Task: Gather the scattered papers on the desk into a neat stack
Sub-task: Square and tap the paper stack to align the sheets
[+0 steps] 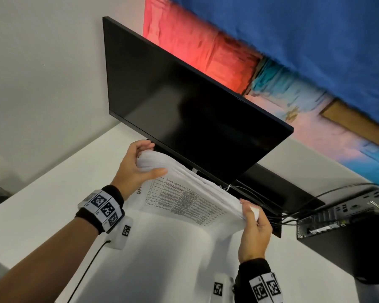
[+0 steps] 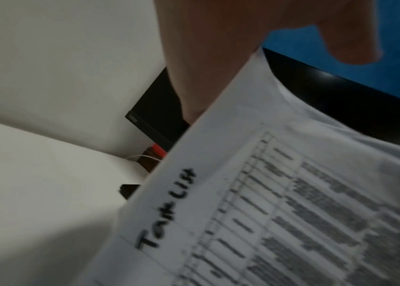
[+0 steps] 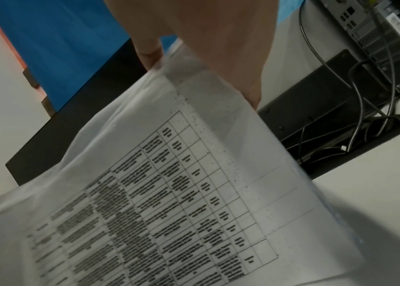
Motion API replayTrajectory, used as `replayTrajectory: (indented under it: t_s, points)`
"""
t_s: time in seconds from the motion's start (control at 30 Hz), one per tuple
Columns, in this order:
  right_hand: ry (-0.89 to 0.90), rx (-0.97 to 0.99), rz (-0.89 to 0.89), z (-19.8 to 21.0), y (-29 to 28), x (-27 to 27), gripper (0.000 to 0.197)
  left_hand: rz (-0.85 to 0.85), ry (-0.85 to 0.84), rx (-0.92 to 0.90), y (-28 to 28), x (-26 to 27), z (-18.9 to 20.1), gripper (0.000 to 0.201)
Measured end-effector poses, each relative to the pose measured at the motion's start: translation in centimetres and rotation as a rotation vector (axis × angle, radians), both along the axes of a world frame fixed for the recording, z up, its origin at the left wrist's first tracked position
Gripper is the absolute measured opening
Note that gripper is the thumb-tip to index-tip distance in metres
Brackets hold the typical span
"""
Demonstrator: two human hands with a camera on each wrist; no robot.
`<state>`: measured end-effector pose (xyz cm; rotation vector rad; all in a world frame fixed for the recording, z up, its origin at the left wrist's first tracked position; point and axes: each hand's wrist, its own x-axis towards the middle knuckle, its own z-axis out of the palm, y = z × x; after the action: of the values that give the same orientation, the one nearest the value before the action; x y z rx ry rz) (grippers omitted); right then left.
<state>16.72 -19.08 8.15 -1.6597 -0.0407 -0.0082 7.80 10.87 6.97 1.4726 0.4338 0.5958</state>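
Note:
A bundle of white papers [image 1: 184,193] stands on its long edge on the white desk [image 1: 53,193], its front sheet printed with a table and the handwritten words "Task List" [image 2: 167,211]. My left hand [image 1: 138,165] grips the bundle's upper left end, thumb on the front sheet and fingers behind. My right hand [image 1: 253,221] grips the right end, fingers curled round the sheet edges. The sheet tops fan out unevenly. In the wrist views the printed sheet [image 3: 169,193] fills most of the picture.
A black monitor [image 1: 184,101] stands right behind the papers. Black cables [image 1: 304,206] and a small computer box [image 1: 341,217] lie at the right. A black cable [image 1: 85,270] runs along the desk from my left wrist. A colourful painting [image 1: 293,62] hangs on the wall.

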Motion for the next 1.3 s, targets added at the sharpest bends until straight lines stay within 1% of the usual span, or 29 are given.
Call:
replayTrajectory:
  t_s: [0.07, 0.1, 0.13, 0.23, 0.3, 0.33, 0.4, 0.43, 0.47, 0.5, 0.53, 0.6, 0.63, 0.7, 0.73, 0.77, 0.8, 0.87, 0.9, 0.93, 0.97, 1.0, 1.07, 1.2, 1.3]
  points:
    - [-0.032, -0.039, 0.013, 0.1, -0.1, 0.6, 0.02, -0.079, 0.071, 0.037, 1.2, -0.3, -0.9, 0.107]
    - [-0.041, -0.032, 0.022, 0.2, -0.1, 0.9, 0.021, -0.092, 0.116, 0.046, 1.6, -0.4, -1.3, 0.109]
    - [-0.048, -0.017, 0.034, 0.2, -0.2, 1.1, 0.022, -0.093, 0.164, 0.048, 1.9, -0.4, -1.6, 0.103]
    - [-0.029, 0.109, 0.058, 0.0, -0.3, 1.9, 0.029, -0.133, 0.318, 0.019, 2.3, 0.2, -2.5, 0.065]
    - [-0.016, 0.154, 0.108, 0.2, -0.6, 1.8, 0.022, -0.17, 0.365, -0.011, 2.3, 0.8, -3.3, 0.048]
    - [-0.019, 0.126, 0.144, 0.1, -1.1, 1.6, 0.03, -0.167, 0.368, -0.035, 2.1, 1.0, -3.5, 0.04]
    - [-0.001, -0.009, 0.251, -1.1, -2.3, 1.4, 0.072, -0.134, 0.348, -0.102, 1.9, 1.4, -3.7, 0.032]
    - [0.049, -0.077, 0.282, -1.9, -2.8, 1.4, 0.088, -0.119, 0.337, -0.129, 1.7, 1.6, -3.7, 0.03]
    - [0.113, -0.145, 0.3, -2.7, -3.1, 1.4, 0.097, -0.108, 0.326, -0.142, 1.5, 1.7, -3.6, 0.029]
    - [0.174, -0.203, 0.298, -3.4, -3.1, 1.5, 0.094, -0.105, 0.316, -0.145, 1.2, 1.8, -3.4, 0.028]
    - [0.23, -0.229, 0.276, -4.0, -2.9, 1.8, 0.079, -0.112, 0.3, -0.144, 0.8, 1.9, -3.1, 0.027]
    - [0.282, -0.234, 0.172, -4.6, -2.2, 2.4, 0.038, -0.12, 0.249, -0.137, 0.1, 2.1, -2.4, 0.026]
    - [0.281, -0.221, 0.111, -4.4, -1.8, 2.7, 0.025, -0.106, 0.215, -0.133, -0.3, 2.0, -1.8, 0.027]
    - [0.259, -0.119, 0.009, -3.7, -1.3, 2.9, 0.013, -0.045, 0.141, -0.133, -0.4, 1.6, -0.9, 0.029]
    - [0.25, -0.064, -0.005, -3.2, -1.2, 2.8, 0.013, -0.015, 0.114, -0.129, -0.3, 1.2, -0.8, 0.032]
    - [0.25, -0.036, 0.003, -2.9, -1.0, 2.5, 0.016, 0.012, 0.102, -0.124, -0.2, 0.7, -0.8, 0.037]
    - [0.25, -0.034, 0.04, -3.0, -1.0, 2.3, 0.023, 0.033, 0.101, -0.122, -0.3, 0.2, -0.9, 0.045]
    - [0.303, -0.058, 0.104, -3.8, -0.8, 1.6, 0.039, 0.088, 0.11, -0.159, -0.6, -0.4, -1.2, 0.062]
    - [0.335, -0.083, 0.115, -4.3, -0.6, 1.4, 0.041, 0.13, 0.111, -0.19, -0.7, -0.6, -1.2, 0.065]
    - [0.349, -0.108, 0.123, -4.6, -0.5, 1.3, 0.037, 0.168, 0.107, -0.212, -0.7, -0.6, -1.1, 0.06]
    - [0.338, -0.132, 0.129, -4.6, -0.3, 1.2, 0.032, 0.2, 0.103, -0.222, -0.7, -0.5, -0.9, 0.05]
    - [0.322, -0.143, 0.13, -4.5, -0.2, 1.2, 0.03, 0.223, 0.101, -0.221, -0.8, -0.4, -0.6, 0.046]
    - [0.32, -0.134, 0.127, -4.0, 0.0, 0.8, 0.03, 0.259, 0.111, -0.214, -0.9, 0.0, 0.0, 0.046]
    - [0.254, -0.126, 0.123, -4.7, -0.2, 0.5, 0.049, 0.306, 0.173, -0.199, -0.7, 0.8, 0.7, 0.033]
    - [0.23, -0.11, 0.146, -4.6, -0.4, 0.4, 0.07, 0.347, 0.199, -0.194, -0.1, 1.4, 0.7, 0.021]
